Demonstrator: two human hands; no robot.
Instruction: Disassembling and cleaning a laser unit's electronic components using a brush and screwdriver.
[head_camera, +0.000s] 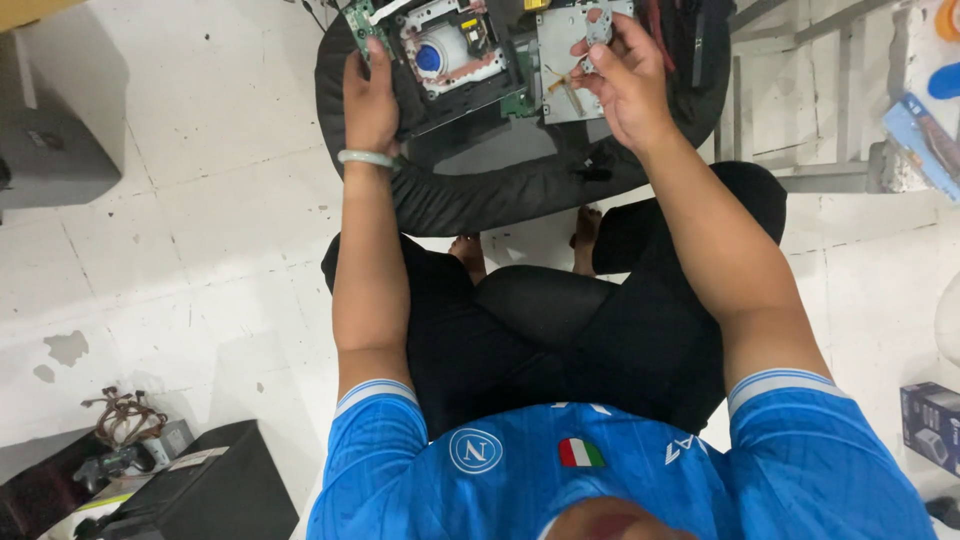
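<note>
On round black stool (470, 195), left hand (370, 100) steadying disc drive (450, 55) (opened), right hand (625, 85) lifting metal plate (570, 40)

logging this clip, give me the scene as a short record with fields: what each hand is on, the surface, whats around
left hand: grips the left edge of an opened disc drive, beside its green circuit board
right hand: fingers pinch a small part on a grey metal plate
surface: round black cushioned stool
wrist: pale green bangle on the left
floor: white tiles; black box and wire bundle at lower left
</note>
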